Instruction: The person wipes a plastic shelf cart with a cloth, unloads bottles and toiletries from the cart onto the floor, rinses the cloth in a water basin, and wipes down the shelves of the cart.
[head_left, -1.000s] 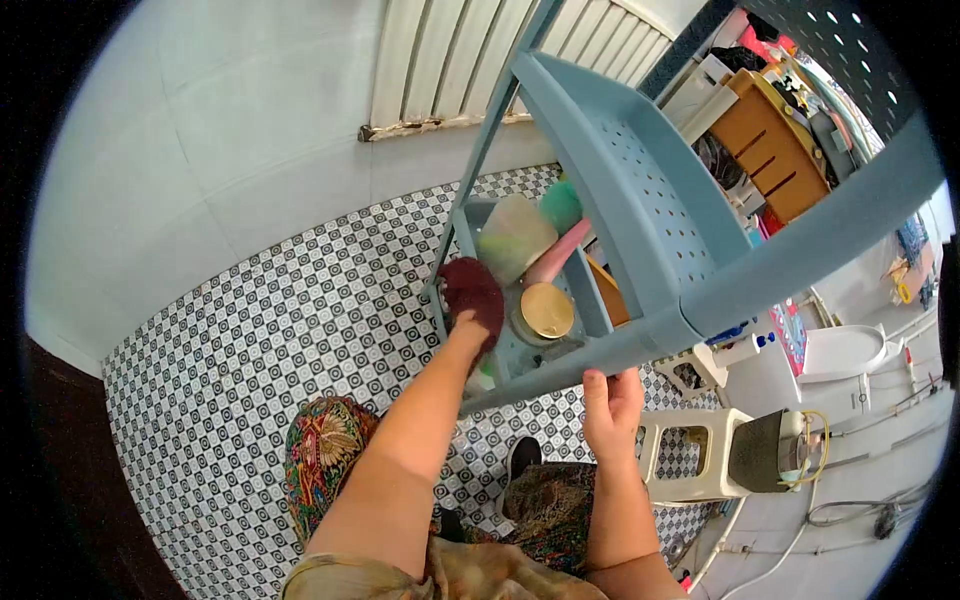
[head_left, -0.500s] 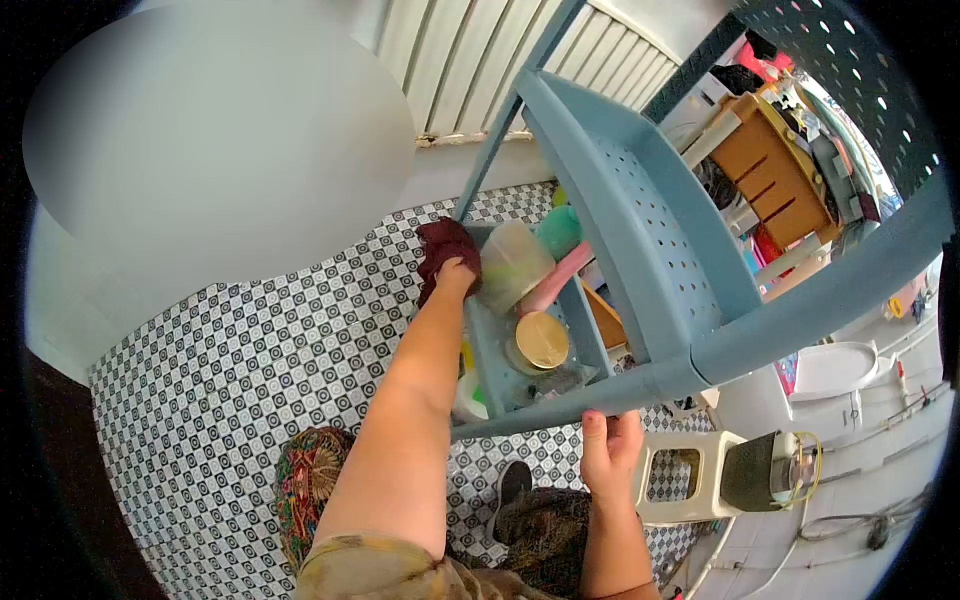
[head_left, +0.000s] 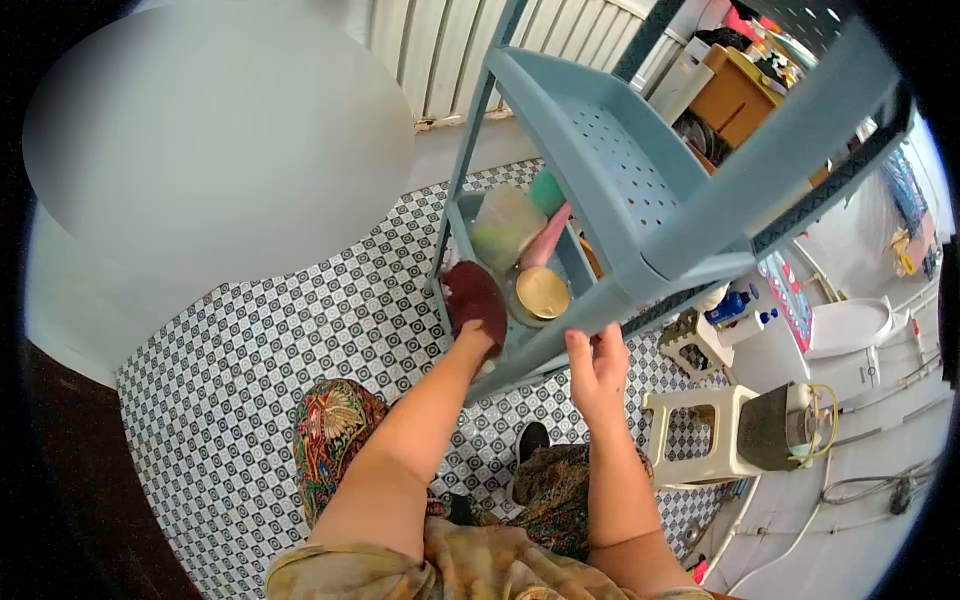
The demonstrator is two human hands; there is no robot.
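Observation:
A blue plastic shelf rack [head_left: 640,262] stands tilted across the view. A dark red cloth [head_left: 472,300] covers most of my left hand [head_left: 484,338], which presses it against the near side of the rack's lower tray [head_left: 452,225]; the fingers are hidden under the cloth. My right hand [head_left: 598,378] is at the rack's front post, thumb up and fingers curled against its edge. In the lower tray are a round container with a yellowish lid [head_left: 543,292], a cloudy plastic tub [head_left: 507,228], a pink item [head_left: 546,238] and a green item [head_left: 546,192].
A cream plastic stool [head_left: 700,435] stands at the right beside a dark grey bin-like box [head_left: 770,430]. Farther back are blue-capped bottles [head_left: 733,305] and a white toilet [head_left: 850,325]. A white radiator [head_left: 450,60] is on the far wall. Patterned tiles [head_left: 230,420] cover the floor.
My left hand has moved with the cloth from the tray's far corner down along its near side. The rack appears shifted left and up in view. My right hand stays at the post.

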